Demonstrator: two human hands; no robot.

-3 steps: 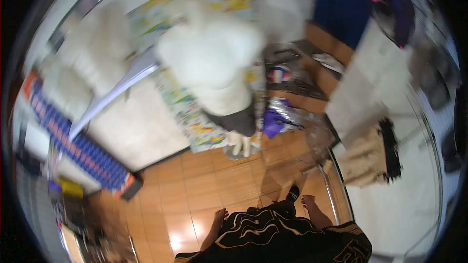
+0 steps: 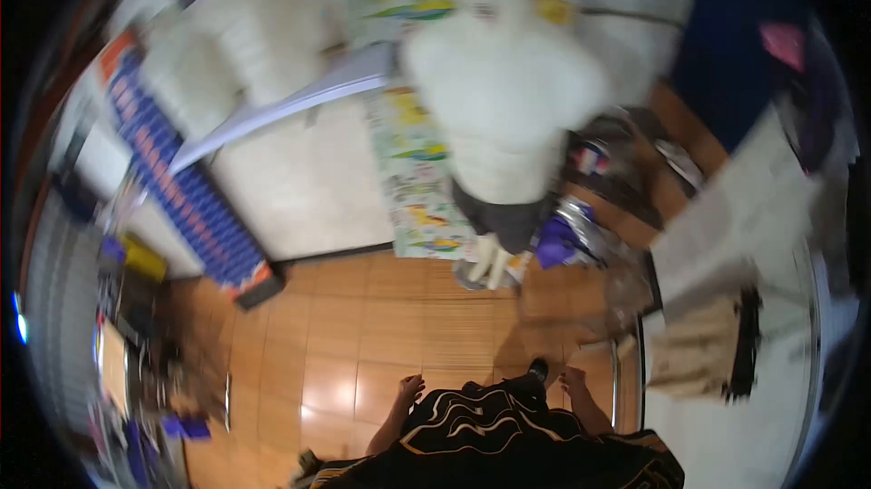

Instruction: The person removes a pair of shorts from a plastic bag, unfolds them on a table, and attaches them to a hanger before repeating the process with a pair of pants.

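My left hand (image 2: 410,388) hangs low over the orange tiled floor (image 2: 381,326), fingers apart and holding nothing. My right hand (image 2: 572,379) is beside my dark patterned clothing (image 2: 508,435), also holding nothing, close to a metal rail (image 2: 617,371). Ahead stands a mannequin in a fluffy white top (image 2: 504,90) and a dark skirt (image 2: 504,212), its pale feet (image 2: 490,262) on a round base. Both hands are well short of it.
A colourful printed sheet (image 2: 413,171) hangs behind the mannequin. A white panel (image 2: 299,180) and a blue patterned box (image 2: 186,190) lie at the left. A purple bag (image 2: 555,244) sits beside the mannequin. A brown bag (image 2: 694,348) and a white counter (image 2: 744,208) are at the right.
The view has swung, so the mannequin and the wall now sit further right in the picture. Both hands stay low and hold nothing.
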